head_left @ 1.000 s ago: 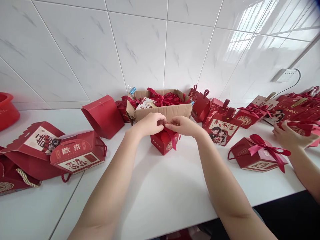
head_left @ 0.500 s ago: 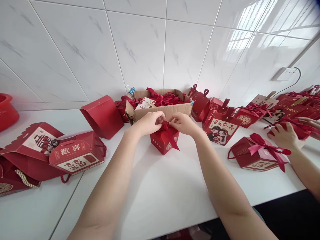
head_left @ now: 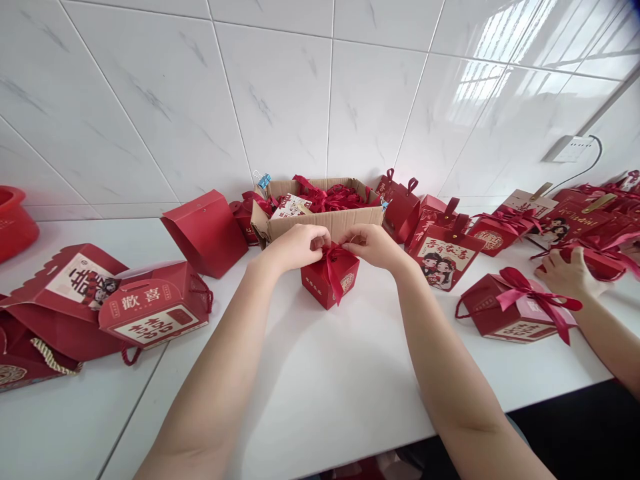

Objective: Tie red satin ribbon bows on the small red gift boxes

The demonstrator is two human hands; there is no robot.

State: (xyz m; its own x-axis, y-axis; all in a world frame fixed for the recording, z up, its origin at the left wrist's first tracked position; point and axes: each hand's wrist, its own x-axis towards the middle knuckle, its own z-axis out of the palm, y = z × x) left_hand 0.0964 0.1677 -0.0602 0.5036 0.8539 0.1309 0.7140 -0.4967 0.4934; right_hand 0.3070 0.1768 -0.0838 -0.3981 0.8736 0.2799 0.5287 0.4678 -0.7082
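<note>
While bent over the white table [head_left: 325, 393], pinching a red ribbon [head_left: 332, 265] with the left hand [head_left: 299, 245], thumb and forefinger pressed together on a loop beside the knot, remaining fingers curled into the palm; gripping the same ribbon from the opposite side with the right hand [head_left: 374, 245], fingertips closed on it, knuckles raised; keeping both hands close together, almost touching, right above the knot.

Working on top of a small red box [head_left: 316, 288], set upright on the table near its middle, just in front of a cardboard carton [head_left: 350, 219] and touching neither neighbour; letting one ribbon tail hang down over the front corner of the small red box.

Visible inside the carton: tangled red ribbons and a printed card; fixed at its back left corner, a blue binder clip [head_left: 265, 180].

Off to the left: a plain red bag [head_left: 207, 232] tipped at a slant, a labelled red box [head_left: 153, 312] with a cord handle, more red cartons at the frame edge, a red basin [head_left: 15, 223] by the tiled wall.

Off to the right: a box printed with a cartoon couple [head_left: 443, 259] near the right forearm; nearer the table edge, a red box with a tied bow [head_left: 515, 313]; at the far right, another person's hand [head_left: 567, 275] resting on one more ribboned red package, finger position impossible to tell.
</note>
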